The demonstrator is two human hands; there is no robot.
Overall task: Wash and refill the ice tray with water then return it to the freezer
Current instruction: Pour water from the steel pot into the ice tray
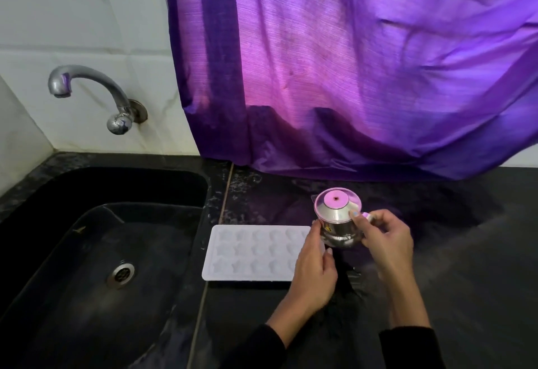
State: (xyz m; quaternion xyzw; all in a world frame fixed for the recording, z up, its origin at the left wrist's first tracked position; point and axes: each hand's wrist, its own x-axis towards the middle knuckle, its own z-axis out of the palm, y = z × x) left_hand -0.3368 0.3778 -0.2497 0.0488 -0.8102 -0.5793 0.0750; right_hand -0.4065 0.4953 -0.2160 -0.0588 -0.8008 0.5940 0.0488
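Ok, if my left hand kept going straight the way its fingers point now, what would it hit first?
The left hand points up and away over the right end of the ice tray. Its fingertips already seem to reach the steel pot, so it likely meets that first, though depth is unclear.

White tray [256, 252] with star-shaped cells. Shiny steel pot [337, 223], lid [337, 203] reflects pink. Purple curtain [349, 63], glowing pink mid-panel. Black counter [436, 252], black sink [87, 237], chrome tap [87, 89], white tiles [72, 5]. Sleeves [413, 348] dark, probably black.
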